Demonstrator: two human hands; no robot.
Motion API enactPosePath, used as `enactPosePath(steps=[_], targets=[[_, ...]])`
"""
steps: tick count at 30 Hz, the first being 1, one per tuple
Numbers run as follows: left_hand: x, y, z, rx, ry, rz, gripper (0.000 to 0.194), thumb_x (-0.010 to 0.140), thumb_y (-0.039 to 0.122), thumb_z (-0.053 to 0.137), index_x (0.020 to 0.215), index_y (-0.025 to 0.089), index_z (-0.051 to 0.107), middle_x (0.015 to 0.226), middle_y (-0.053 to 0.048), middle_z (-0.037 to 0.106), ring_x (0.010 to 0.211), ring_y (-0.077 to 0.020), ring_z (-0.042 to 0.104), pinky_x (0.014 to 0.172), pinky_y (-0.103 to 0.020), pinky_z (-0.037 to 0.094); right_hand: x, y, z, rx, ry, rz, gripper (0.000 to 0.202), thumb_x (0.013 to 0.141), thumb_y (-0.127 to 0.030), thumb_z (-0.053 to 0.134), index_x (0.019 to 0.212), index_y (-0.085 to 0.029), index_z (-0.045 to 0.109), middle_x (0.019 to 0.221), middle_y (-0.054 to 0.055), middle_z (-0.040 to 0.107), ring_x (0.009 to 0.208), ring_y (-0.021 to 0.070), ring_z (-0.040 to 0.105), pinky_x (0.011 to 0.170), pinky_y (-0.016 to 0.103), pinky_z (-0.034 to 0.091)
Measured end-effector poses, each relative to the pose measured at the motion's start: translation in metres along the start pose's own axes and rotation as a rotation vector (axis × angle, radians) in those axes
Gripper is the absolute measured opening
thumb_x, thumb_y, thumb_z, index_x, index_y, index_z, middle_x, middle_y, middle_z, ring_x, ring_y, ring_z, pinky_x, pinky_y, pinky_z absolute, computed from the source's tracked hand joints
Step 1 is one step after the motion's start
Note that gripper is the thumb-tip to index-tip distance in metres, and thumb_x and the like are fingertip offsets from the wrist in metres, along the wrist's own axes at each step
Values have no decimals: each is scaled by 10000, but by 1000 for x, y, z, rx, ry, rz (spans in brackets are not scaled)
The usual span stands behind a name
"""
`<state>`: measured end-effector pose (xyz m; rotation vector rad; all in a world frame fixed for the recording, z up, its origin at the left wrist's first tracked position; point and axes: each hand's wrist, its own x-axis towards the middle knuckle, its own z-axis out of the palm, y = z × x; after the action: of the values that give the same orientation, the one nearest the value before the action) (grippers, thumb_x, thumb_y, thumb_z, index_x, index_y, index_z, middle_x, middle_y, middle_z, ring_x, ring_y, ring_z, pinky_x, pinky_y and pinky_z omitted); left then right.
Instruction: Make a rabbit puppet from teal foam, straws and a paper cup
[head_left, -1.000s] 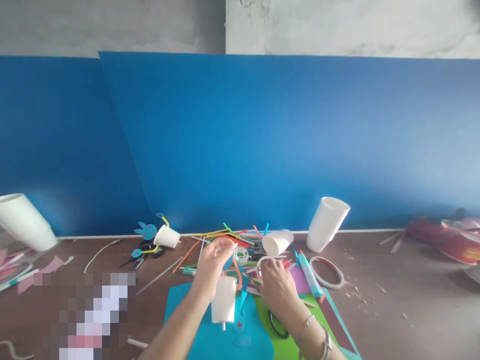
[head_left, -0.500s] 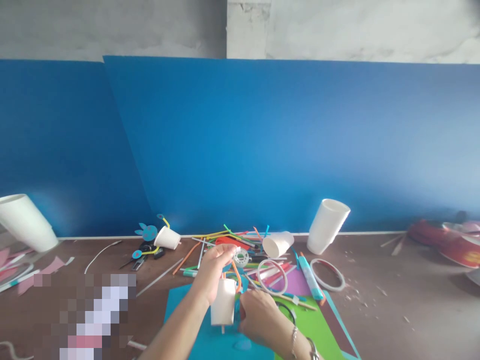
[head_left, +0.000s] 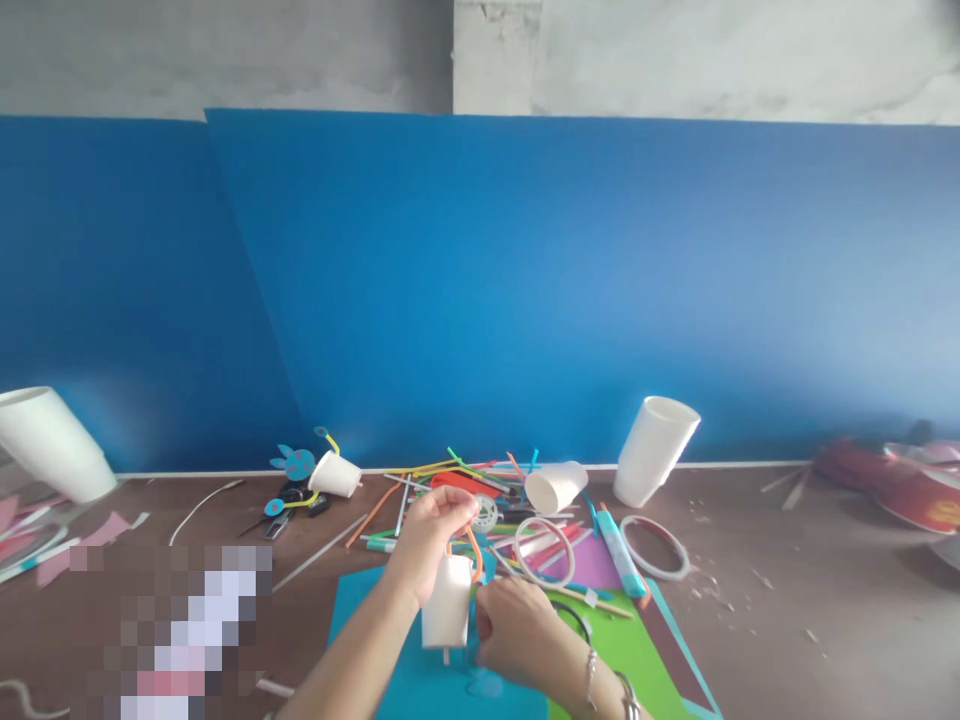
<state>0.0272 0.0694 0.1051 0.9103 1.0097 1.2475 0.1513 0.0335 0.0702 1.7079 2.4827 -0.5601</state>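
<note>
My left hand (head_left: 429,535) is closed, thumb and forefinger pinched together above a white paper cup (head_left: 446,605). Orange bent straws (head_left: 475,556) rise from the cup to these fingers, which appear to grip them. A short pale stub (head_left: 446,657) pokes out below the cup. To the right of the cup, my right hand (head_left: 517,625) is curled into a fist; whatever its fingers hold is hidden. Just behind the left fingertips is a small clear tape roll (head_left: 486,514). Blue paper (head_left: 367,620) and green paper (head_left: 637,655) lie beneath.
Loose coloured straws (head_left: 427,470) are heaped behind my hands. A tipped paper cup (head_left: 556,488), a white ring (head_left: 656,548) and a stack of cups (head_left: 656,452) lie or stand rightward. At left sits a cup with a blue paper rabbit head (head_left: 298,464). A blue panel (head_left: 525,300) stands behind.
The left fingertips have shifted slightly, and the whitish bit seen at them before is less visible. My right hand has moved a little to the left.
</note>
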Motion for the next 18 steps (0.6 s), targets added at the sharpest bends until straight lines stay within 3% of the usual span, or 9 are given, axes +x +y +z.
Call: enactPosePath(steps=[5,10,18], targets=[[-1,-2,-1,-17,-18,-5,243,548,268,792,669,160,612,642,7,624,630,-113,554,640,-226,401,4,3,6,-19,1,-18,98,602,-176,703,687,-195,749,728,93,751,731,275,696,625,290,498],[-1,-2,-2,-58,-20,-65,372,539,243,808,857,176,627,650,19,649,641,-117,575,646,-233,407,1,1,4,-7,19,-17,197,582,-146,668,759,-189,744,764,83,751,743,263,697,635,282,501],[0,-3,-1,-83,-34,-56,272,534,297,819,697,135,673,697,-26,664,688,-118,584,698,-228,432,-4,1,-5,28,14,-42,187,569,-103,619,679,-200,735,727,64,748,728,248,686,618,266,461]])
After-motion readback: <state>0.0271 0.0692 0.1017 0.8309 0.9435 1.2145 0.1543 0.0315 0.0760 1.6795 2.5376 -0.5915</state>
